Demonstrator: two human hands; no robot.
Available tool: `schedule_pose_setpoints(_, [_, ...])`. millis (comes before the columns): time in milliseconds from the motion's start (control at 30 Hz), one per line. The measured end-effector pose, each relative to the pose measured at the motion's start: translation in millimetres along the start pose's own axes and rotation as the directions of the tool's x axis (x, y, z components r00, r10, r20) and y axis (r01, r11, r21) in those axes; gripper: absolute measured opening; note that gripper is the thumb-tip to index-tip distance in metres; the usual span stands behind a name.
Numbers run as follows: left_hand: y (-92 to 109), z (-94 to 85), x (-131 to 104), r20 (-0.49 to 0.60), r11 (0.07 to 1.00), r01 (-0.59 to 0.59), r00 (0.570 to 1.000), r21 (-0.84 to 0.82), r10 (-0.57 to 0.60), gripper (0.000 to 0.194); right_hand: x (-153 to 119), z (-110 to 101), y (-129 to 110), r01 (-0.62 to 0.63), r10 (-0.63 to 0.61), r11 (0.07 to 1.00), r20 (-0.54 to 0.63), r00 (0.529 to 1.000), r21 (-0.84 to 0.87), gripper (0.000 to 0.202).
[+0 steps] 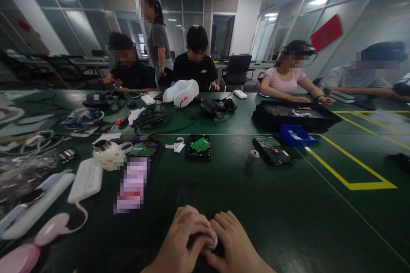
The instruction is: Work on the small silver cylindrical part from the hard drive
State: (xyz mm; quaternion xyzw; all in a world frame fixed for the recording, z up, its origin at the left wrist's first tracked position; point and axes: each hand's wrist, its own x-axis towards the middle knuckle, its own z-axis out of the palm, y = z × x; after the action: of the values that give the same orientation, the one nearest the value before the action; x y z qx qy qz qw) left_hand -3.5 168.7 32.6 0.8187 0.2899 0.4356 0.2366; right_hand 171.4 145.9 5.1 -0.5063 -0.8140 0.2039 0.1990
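Low in the middle of the head view, my left hand (187, 236) curls its fingers and thumb around a small round silver metal piece (211, 240). From the other side my right hand (232, 239) presses its bent fingers and thumb against the same piece. Most of the piece is hidden by my fingers, and its exact kind does not show. A short silver metal cylinder (253, 157) stands upright farther off to the right. Beyond my hands lie two opened devices: one with a loose green circuit board (200, 145) on top, the other a black drive-like unit (273, 150).
On the left are a cream jar (109, 155), a pink-and-white sheet (132, 184), a white power bank (86, 179) and a pink round item (53, 228). A black tray (296, 115) and a blue bin (297, 135) stand at right. Several people sit across the table.
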Motion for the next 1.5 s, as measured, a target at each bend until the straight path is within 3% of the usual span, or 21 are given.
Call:
schedule_pose_setpoints(300, [-2,3.9,-2,-0.049,0.996,-0.081,0.996,-0.038,0.079,0.009,-2,5,5,0.019,-0.019,1.000,-0.006,1.000,0.001,0.016])
schedule_pose_setpoints(567, [-2,-8.9,7,0.119,0.983,-0.182,0.977,0.028,0.178,0.011,-4,7,5,0.050,-0.049,0.998,-0.034,0.998,0.042,0.019])
schedule_pose_setpoints(733, [0,-15.4,11,0.205,0.987,-0.160,0.967,0.026,0.152,0.013,-2,6,4,0.064,-0.064,0.998,-0.016,0.998,0.028,0.021])
schedule_pose_setpoints(1000, [1,-7.4,5,0.088,0.988,-0.148,0.986,0.040,0.144,0.020,-2,6,5,0.077,-0.077,0.997,-0.019,0.997,-0.019,0.024])
schedule_pose_setpoints(1500, [0,-6.0,4,0.077,0.996,-0.082,0.994,0.023,0.080,0.010,-2,4,3,0.041,-0.041,0.999,0.030,0.999,-0.004,0.022])
